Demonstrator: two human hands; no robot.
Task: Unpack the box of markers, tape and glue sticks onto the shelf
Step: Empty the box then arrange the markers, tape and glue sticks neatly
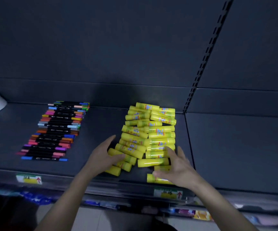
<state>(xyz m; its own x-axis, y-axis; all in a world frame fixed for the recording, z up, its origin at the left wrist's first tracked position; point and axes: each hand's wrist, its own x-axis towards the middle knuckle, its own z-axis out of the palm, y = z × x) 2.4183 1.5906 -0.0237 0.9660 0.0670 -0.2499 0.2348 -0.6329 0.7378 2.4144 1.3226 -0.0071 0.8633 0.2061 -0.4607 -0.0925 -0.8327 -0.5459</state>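
From the head camera, both forearms reach onto the dark shelf (101, 124). The left hand (104, 154) lies with fingers straight against the left front of the piled yellow glue sticks (151, 130), grip released. The right hand (176, 165), blurred, fingers spread, rests on the pile's right front, grip likewise released. Markers (56, 130) lie in a row further left.

Shop, I think. Dark metal shelf (101, 124) in front of me, long strip of slots (201, 64) running up back wall. Small paper tags (29, 179) with red arrows on front edge. Lots of same markers (56, 130) in row, lots of same glue sticks (151, 130) in heap. Bright packs (35, 196) on shelf below.
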